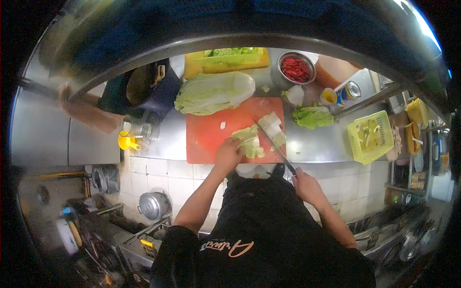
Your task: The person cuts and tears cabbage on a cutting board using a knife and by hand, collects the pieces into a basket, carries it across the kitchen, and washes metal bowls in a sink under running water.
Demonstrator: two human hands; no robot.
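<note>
Cabbage leaf (249, 142) against left hand (229, 152), just beside knife (275, 148)

Looks like shiny metal on bench (312, 146) & knife blade (274, 143), smooth plastic on red bd (201, 139) at front edge. Ditto plastic on yel.-green basket (353, 145), nr front R corner.

- Your knife (274, 145), a long, narrow blade with a dark handle, slants across the orange board (204, 132), tip pointing away and to the left.
- The pale green cabbage leaf (248, 141) you touch lies left of the blade, its edge ruffled.
- A whiter cabbage piece (272, 126) lies on the blade's right.
</note>
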